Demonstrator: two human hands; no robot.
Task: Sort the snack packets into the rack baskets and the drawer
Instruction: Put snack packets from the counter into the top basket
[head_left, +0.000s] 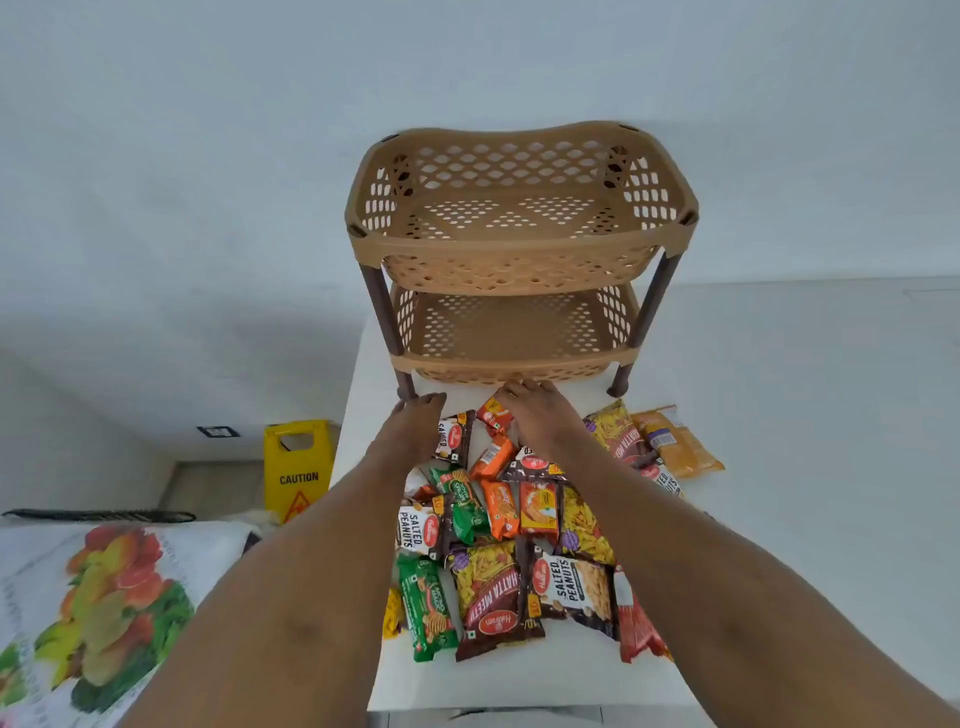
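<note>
A two-tier rack stands at the back of the white table (519, 680), with a tan top basket (519, 249) above a tan lower basket (509, 361); nothing lies in either. In front of it is a heap of snack packets: salted peanuts (571, 587), a khatta meetha mix (488, 597), a green packet (426, 608), orange packets (500, 509) and a yellow one (680, 447). My left hand (415, 426) hovers flat beside the rack's left front leg, fingers apart. My right hand (540, 415) rests on a small orange packet (493, 410) just below the lower basket. No drawer shows.
A yellow caution sign (297, 467) stands on the floor left of the table. A sack printed with fruit (104, 597) lies at the lower left. White wall rises behind the rack, and a white surface (831, 415) extends to the right.
</note>
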